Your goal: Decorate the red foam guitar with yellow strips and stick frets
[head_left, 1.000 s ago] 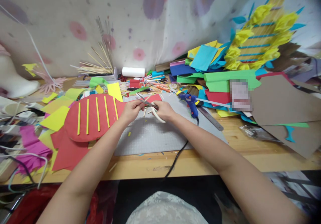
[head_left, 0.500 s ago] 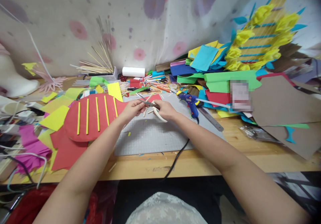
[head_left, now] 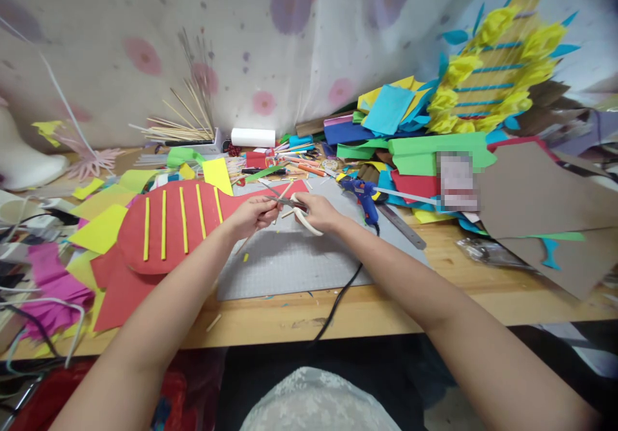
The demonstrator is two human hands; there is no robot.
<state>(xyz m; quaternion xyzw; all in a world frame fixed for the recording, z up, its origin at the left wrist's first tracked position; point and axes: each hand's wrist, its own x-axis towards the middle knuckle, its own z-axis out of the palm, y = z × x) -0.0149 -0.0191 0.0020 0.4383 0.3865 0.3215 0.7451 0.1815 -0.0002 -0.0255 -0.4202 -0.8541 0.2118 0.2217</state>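
Observation:
My right hand (head_left: 316,212) is closed around a pair of scissors with white handles (head_left: 308,222), its blades pointing left over the cutting mat. Pinched in my left hand (head_left: 255,215) is a thin wooden stick (head_left: 245,243), one end slanting down below the fingers. The scissor blades lie right at the left fingertips; whether they touch the stick is too small to tell. Short cut stick pieces (head_left: 288,213) lie around the hands. Left of them, partly behind my left forearm, is a red guitar-shaped cutout (head_left: 132,231) with several yellow strips (head_left: 164,225) across it.
A grey cutting mat (head_left: 290,270) covers the wooden table's middle. To the right are a blue glue gun (head_left: 363,199) with a black cord, a metal ruler (head_left: 402,227) and brown sheets (head_left: 521,190). Coloured paper stacks and a yellow-flowered guitar craft (head_left: 492,80) stand behind; bamboo sticks (head_left: 190,122) rise back left.
The whole view has shifted slightly, so things sit a little further left. Both hands keep nearly the same pose; the stick below my left hand now shows more clearly.

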